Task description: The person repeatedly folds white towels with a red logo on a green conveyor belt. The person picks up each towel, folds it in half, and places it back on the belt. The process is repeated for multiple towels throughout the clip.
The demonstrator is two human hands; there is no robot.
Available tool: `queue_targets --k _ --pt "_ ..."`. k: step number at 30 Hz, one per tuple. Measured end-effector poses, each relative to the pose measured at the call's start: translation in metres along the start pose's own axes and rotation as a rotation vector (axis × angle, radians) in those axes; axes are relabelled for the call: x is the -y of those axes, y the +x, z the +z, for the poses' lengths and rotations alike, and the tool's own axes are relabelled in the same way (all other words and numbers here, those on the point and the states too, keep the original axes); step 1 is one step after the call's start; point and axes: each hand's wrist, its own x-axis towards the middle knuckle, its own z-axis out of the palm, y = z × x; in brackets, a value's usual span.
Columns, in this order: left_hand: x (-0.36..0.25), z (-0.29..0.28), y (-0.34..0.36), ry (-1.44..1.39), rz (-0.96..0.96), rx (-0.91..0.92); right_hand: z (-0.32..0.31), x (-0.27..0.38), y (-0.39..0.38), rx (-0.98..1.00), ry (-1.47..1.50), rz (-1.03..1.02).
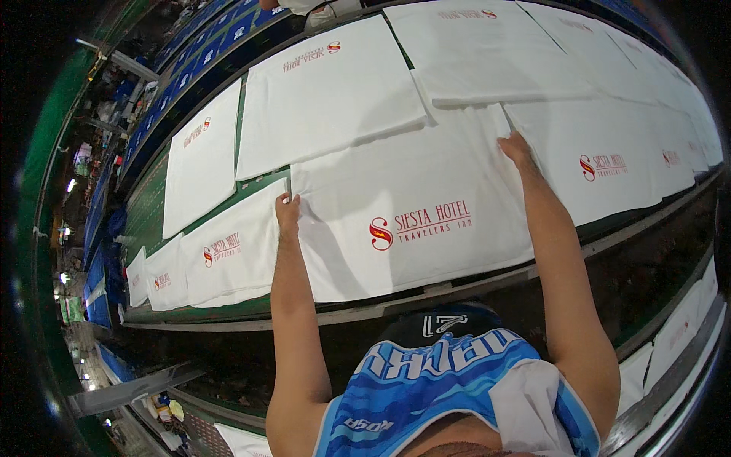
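A white fabric piece [411, 190] with red printed lettering and emblem lies flat in the middle of the front row. My left hand [288, 209] is closed at its left edge, beside the neighbouring piece [228, 274], fingers pinching cloth. My right hand [515, 148] grips the middle piece near its upper right corner, beside another printed white piece [624, 190]. More white pieces [327, 99] with red prints lie in a back row on the long green table [145, 213].
Behind the table runs a blue rack [198, 61] with printed panels. A person [320, 11] is partly visible at the top. A metal bar [133, 388] and lower racks with white pieces [678, 335] lie near me. A cluttered aisle with lights runs along the left.
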Motion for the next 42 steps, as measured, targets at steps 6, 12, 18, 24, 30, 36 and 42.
queue_targets --k 6,12,18,24,30,36,42 --pt "-0.01 -0.027 -0.002 0.234 0.137 0.115 0.035 0.007 -0.003 -0.12 0.687 0.114" --pt "-0.053 0.002 -0.027 -0.071 0.098 0.007 -0.021 -0.036 0.016 -0.153 0.705 -0.232" --pt "-0.042 -0.057 -0.072 -0.439 0.127 -0.084 -0.058 -0.023 -0.059 -0.05 0.713 -0.212" --pt "-0.036 -0.097 -0.098 -0.623 0.254 -0.181 -0.11 -0.04 -0.111 -0.134 1.003 -0.265" --pt "-0.077 -0.164 -0.165 -0.633 0.432 -0.298 -0.168 -0.069 -0.182 -0.357 0.989 -0.328" --pt "-0.196 -0.213 -0.235 -0.918 0.712 -0.302 -0.246 -0.05 -0.218 -0.7 1.034 -0.394" --pt "-0.191 -0.241 -0.174 -0.758 0.54 -0.364 -0.264 0.013 -0.187 -0.552 1.117 -0.489"
